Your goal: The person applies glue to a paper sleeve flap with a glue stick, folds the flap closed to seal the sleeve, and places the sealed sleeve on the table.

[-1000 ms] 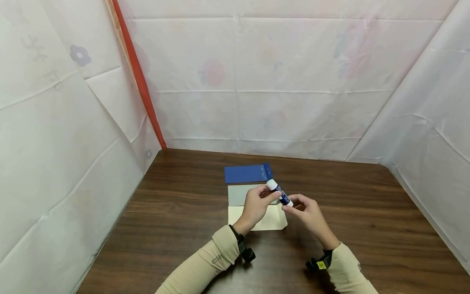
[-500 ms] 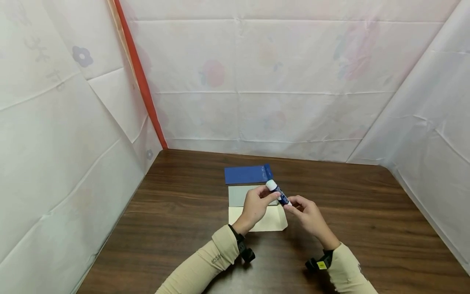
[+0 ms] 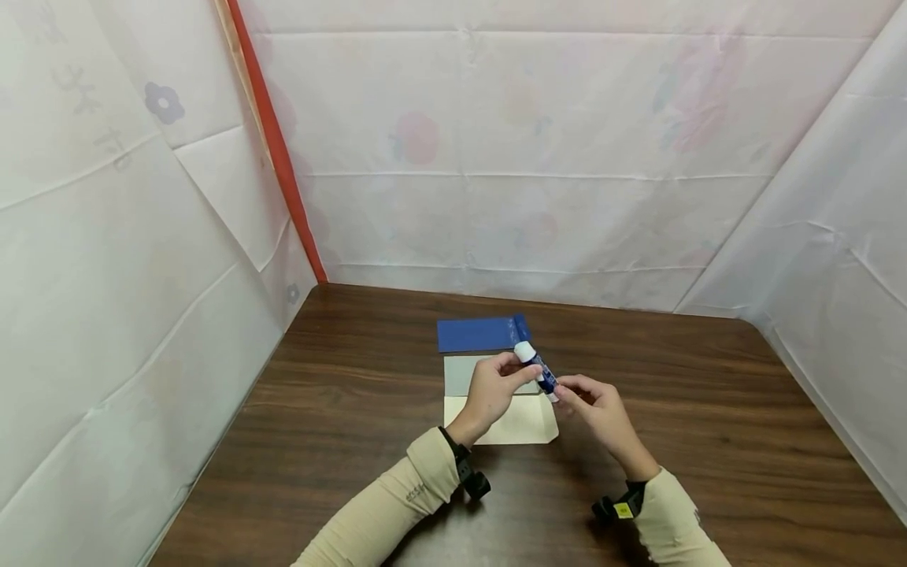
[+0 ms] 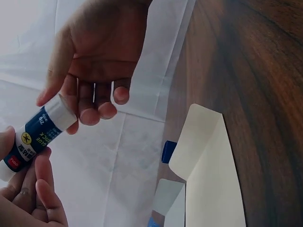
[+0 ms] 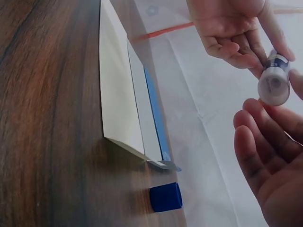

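Observation:
A glue stick [image 3: 544,376] with a dark blue label and white ends is held slanted in the air above the papers. My left hand [image 3: 487,394] pinches its body near the upper white end. At the lower white end, my right hand [image 3: 598,413] has thumb and forefinger on either side; its other fingers curl loosely in the left wrist view. Below lies a cream paper piece [image 3: 520,421] with an end flap, partly covered by the left hand. Behind it are a grey paper piece [image 3: 462,376] and a blue one [image 3: 475,335] with whitish marks near its right end.
A small blue cap [image 5: 165,197] lies on the wooden table [image 3: 340,425], past the papers' flap ends in the right wrist view. White sheeting [image 3: 567,157] walls the back and both sides, with a red strip [image 3: 272,142] at the back left corner.
The glue stick tilts slightly steeper now. My right thumb and forefinger have shifted a little over its lower end. The left hand's hold looks the same, and the papers lie still.

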The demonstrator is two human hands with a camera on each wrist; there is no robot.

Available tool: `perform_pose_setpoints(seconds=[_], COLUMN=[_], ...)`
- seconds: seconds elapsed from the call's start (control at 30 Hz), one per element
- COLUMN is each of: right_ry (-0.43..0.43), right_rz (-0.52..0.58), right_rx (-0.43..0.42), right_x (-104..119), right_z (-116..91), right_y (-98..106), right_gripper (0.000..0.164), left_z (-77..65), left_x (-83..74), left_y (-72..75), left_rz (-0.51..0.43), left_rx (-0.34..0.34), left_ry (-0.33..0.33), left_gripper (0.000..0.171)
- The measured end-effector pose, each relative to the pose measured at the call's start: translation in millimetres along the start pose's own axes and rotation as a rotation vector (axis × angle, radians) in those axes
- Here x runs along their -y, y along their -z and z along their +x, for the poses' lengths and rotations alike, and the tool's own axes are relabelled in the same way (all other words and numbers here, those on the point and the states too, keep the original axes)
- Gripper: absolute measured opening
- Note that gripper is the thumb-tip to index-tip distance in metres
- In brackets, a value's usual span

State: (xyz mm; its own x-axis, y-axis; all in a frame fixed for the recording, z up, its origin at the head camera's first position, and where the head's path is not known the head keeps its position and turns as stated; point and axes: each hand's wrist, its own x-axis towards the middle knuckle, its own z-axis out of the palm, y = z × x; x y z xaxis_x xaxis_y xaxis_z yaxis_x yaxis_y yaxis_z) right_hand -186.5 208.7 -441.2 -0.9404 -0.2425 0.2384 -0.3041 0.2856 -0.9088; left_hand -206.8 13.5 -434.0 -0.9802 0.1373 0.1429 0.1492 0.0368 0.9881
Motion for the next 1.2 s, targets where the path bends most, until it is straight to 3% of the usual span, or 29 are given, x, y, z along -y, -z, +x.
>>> perform_pose_setpoints(seconds=[0.2,0.37,0.5,0.6,0.67,0.77,1.0,1.2], right_ry=[-0.023,0.051,0.094,0.078,0.059,0.028,-0.020,-0.021], right_rz=[-0.110,-0.172,-0.099,0.024,0.079,0.096,0.013,-0.029], right_rx=[-0.045,0.010,0.159,0.275,0.307,0.276,0.097,0.089], right_x=[5.1,3.0,0.7,-0.4,-1.0,-2.6,-1.1,2.0], right_z=[0.5,0.2,1.1,1.8,2.4,3.0,3.0,4.4], right_y=[-5.9,-5.7,-2.1,1.3,2.8,3.3,-0.2,-2.7], right_gripper=[0.020,0.015,0.017,0.029,0.034,0.034,0.020,0.019], left_z=[-1.5,-3.0,-2.4,-1.9,-1.5,-0.5,0.9,-2.0], left_x=[-1.2,-1.1,-1.7,-1.6,-1.0,0.3,-1.6,-4.8], left_y=[-0.9,-3.1,-3.7,-3.9,-3.7,-3.0,-3.6,-5.8], left_rz=[-0.008,-0.003,-0.005,-0.022,-0.034,-0.033,-0.017,-0.008], left_rx=[-0.010,-0.008,-0.012,0.004,0.012,0.008,-0.042,-0.045], left_ry=[0.016,0.028,0.028,0.043,0.050,0.047,0.028,0.021], left_gripper=[0.029,0.028,0.027,0.026,0.026,0.027,0.029,0.026])
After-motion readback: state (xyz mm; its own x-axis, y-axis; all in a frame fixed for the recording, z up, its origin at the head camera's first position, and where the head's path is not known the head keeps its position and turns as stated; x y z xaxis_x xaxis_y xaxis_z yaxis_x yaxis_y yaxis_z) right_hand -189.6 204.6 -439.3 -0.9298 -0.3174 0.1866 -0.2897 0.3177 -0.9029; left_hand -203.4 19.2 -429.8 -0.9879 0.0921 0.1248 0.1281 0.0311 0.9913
